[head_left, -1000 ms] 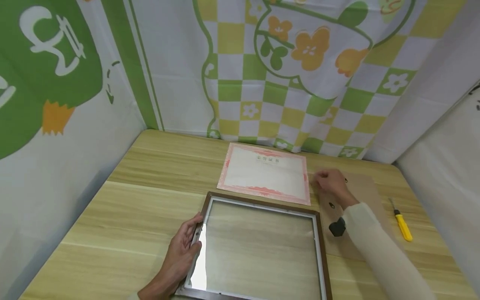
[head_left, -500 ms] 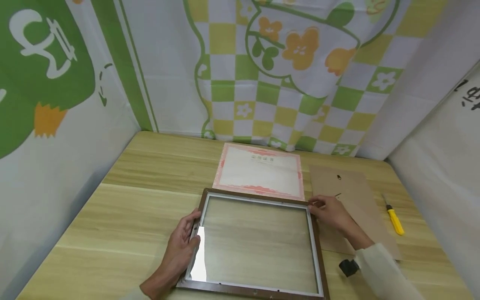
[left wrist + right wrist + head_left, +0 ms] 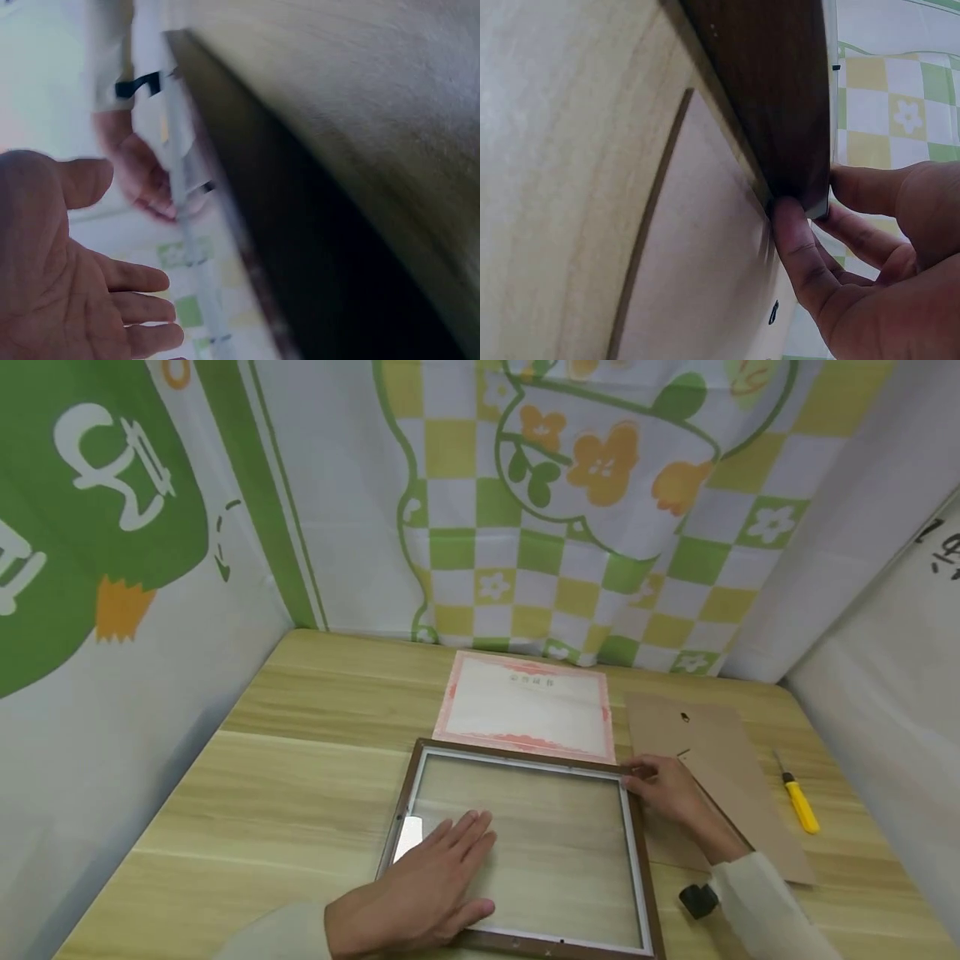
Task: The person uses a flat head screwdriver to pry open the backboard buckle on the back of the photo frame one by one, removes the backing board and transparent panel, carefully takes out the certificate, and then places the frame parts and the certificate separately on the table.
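A brown picture frame (image 3: 517,750) with a pane of glass (image 3: 540,843) in it lies on the table near me. My left hand (image 3: 427,893) is spread over the pane's lower left part, fingers straight. Seen from the left wrist, its palm (image 3: 67,300) faces the pane with a gap; whether any part touches is unclear. At the frame's far right corner, my right hand (image 3: 667,789) pinches the rim. The right wrist view shows its thumb and fingers on either side of the brown frame edge (image 3: 772,82).
A pink-bordered certificate (image 3: 525,706) lies just beyond the frame. On the right is a brown backing board (image 3: 720,752) with a small hanger, partly under my right forearm. A yellow-handled screwdriver (image 3: 801,806) lies beyond it. Printed cloth (image 3: 525,552) hangs along the table's back.
My left hand has let go of the frame's left side and moved right over the glass. My right hand has come from the backing board to the frame's far right corner and grips it.
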Tool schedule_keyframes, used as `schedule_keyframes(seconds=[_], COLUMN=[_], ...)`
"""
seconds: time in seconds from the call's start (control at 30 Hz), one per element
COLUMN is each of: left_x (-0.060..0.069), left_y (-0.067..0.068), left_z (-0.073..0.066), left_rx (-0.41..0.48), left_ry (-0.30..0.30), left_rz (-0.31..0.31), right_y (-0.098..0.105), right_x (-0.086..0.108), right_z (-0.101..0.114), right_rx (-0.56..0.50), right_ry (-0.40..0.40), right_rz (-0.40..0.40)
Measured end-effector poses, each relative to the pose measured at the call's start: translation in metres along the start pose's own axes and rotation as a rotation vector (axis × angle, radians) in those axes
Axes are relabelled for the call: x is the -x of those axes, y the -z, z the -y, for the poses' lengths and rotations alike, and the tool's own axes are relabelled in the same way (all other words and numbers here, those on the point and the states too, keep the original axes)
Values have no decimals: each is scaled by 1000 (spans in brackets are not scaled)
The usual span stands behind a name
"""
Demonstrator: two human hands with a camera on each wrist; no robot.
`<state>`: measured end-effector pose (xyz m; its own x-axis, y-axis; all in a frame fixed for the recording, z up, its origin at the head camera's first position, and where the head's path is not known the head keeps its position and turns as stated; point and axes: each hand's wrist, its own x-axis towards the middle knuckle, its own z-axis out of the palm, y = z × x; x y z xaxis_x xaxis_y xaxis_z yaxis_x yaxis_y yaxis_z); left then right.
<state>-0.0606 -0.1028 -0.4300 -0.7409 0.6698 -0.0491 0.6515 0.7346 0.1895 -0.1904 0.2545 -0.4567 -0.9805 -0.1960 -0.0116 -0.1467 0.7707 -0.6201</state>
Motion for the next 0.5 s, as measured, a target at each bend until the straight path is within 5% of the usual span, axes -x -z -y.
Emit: schedule_keyframes(seconds=[0.13,0.5], left_x=[-9,-26], left_y=[-6,-19], left_z=[-2,3], left_rx=[18,88], left_ry=[7,9], left_rz=[91,151], right_y=[-4,-4], right_x=[-1,-1], right_z=[-1,-3], right_rx=[26,16], right_ry=[34,36], right_rz=[-24,-59])
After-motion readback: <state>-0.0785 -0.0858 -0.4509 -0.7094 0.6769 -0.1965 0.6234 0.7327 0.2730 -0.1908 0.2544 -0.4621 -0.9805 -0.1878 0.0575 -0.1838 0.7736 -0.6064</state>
